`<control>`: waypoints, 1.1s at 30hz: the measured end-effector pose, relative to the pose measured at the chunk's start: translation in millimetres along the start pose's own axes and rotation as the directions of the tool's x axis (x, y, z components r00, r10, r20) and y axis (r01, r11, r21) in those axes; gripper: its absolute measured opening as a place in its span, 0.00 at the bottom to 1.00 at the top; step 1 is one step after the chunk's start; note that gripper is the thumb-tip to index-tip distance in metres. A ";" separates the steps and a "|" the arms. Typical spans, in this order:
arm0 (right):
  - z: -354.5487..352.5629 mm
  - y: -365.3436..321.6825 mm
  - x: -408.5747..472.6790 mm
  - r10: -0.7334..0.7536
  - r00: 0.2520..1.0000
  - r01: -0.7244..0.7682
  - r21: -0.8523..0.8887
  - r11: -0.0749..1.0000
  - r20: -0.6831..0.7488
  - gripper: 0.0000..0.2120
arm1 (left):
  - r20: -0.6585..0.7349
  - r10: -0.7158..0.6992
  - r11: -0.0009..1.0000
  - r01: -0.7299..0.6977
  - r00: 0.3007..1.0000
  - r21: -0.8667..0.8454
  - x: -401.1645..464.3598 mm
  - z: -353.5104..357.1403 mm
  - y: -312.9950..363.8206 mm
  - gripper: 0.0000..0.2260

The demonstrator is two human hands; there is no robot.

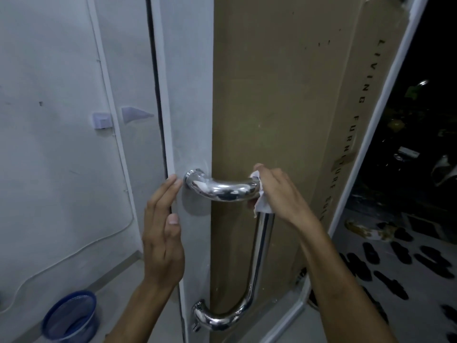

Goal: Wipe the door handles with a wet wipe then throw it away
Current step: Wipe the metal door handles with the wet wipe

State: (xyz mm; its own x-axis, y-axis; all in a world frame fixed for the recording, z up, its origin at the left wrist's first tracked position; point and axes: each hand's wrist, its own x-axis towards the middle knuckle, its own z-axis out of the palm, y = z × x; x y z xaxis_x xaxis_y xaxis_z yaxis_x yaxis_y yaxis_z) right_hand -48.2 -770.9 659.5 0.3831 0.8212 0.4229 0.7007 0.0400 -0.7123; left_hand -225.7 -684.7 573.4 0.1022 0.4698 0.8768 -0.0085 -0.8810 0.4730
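- we see a chrome door handle [247, 219], a long pull w/ curved ends, mounted on a white door frame [193, 120] by a round base up top and another near the bottom.
- r. hand [277, 191] sits at the upper bend of the handle, fingers curled round a white wet wipe [263, 206]; the wipe is bunched betw. palm and metal, touching the bar just where it turns downward.
- a bit of wipe also pokes out above the bend by the r. fingertips.
- l. hand [162, 231] is held flat, fingers straight and close together, holding nothing; fingertips rest against the door frame just beside the upper handle base, thumb lying on the frame lower down.
- behind the handle: brown cardboard sheet [284, 107] filling the door panel, dark lettering running down its r. side.
- l. side: pale wall [49, 120] w/ a thin cable running down it and a small plastic bracket [102, 121].
- bottom l., on the floor: blue mesh bin [71, 318], well apart from both hands.
- r. side, past the door edge: dark outdoors; rows of dark sandals [395, 268] on the floor. rest out there too dim to tell.
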 end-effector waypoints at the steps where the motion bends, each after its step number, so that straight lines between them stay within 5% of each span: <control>1: -6.6 -5.6 2.6 0.021 0.996 -0.019 -0.021 1.000 0.086 0.21 | 0.007 0.001 1.000 -0.001 1.000 -0.003 -0.6 -1.0 -0.4 0.20; 11: -9.7 -55.3 16.4 0.099 0.917 0.044 -0.346 0.937 0.386 0.19 | 0.065 0.011 1.000 -0.010 0.998 -0.013 -2.3 -0.9 -1.4 0.21; 14: 7.5 -64.2 5.7 -0.089 0.974 0.199 -0.601 0.774 0.207 0.12 | 0.066 0.002 1.000 -0.002 0.998 -0.007 -2.3 0.9 -3.1 0.21; 16: 26.0 -54.9 -4.2 -0.300 0.953 0.186 -0.716 0.673 -0.034 0.18 | 0.062 0.013 1.000 -0.013 0.998 -0.010 -4.1 1.9 -4.9 0.21; 18: 44.0 -40.4 -14.9 -0.490 0.837 0.201 -0.697 0.689 -0.243 0.23 | 0.053 0.020 1.000 -0.020 0.998 -0.010 -5.5 2.7 -6.7 0.22; 21: 54.3 -12.9 -17.5 -0.641 0.686 0.350 -0.616 0.706 -0.344 0.23 | 0.026 0.047 0.999 -0.046 0.999 -0.018 -4.4 6.1 -8.0 0.24; 23: 51.5 -6.1 -17.6 -0.668 0.650 0.417 -0.564 0.712 -0.362 0.23 | 0.031 0.057 0.998 -0.057 0.998 -0.011 -3.8 8.1 -8.9 0.25; 25: 45.8 -10.8 -16.8 -0.619 0.703 0.402 -0.521 0.752 -0.351 0.22 | 0.038 0.066 0.998 -0.066 0.997 0.002 -3.1 7.9 -10.6 0.25; 27: 31.3 -19.0 -10.3 -0.429 0.866 0.290 -0.442 0.849 -0.256 0.23 | 0.042 0.070 0.998 -0.070 0.997 0.006 -3.0 7.5 -12.1 0.24; 29: 9.4 -25.3 -0.8 -0.170 0.985 0.165 -0.218 0.962 -0.004 0.25 | 0.053 0.062 0.998 -0.063 0.997 0.017 -3.5 6.7 -11.9 0.23; 33: -24.4 -23.9 16.0 0.041 0.894 -0.085 0.080 0.993 0.446 0.23 | 0.070 0.080 0.997 -0.081 0.994 0.019 -5.8 6.8 -11.0 0.24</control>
State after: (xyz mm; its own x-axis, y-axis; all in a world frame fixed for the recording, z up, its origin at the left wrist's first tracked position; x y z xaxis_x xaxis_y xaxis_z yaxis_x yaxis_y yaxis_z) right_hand -44.1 -772.7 696.9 0.1026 0.9897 0.0994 0.6156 0.0153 -0.7879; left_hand -219.4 -678.1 562.5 0.1709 0.3930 0.9035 0.0017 -0.9171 0.3986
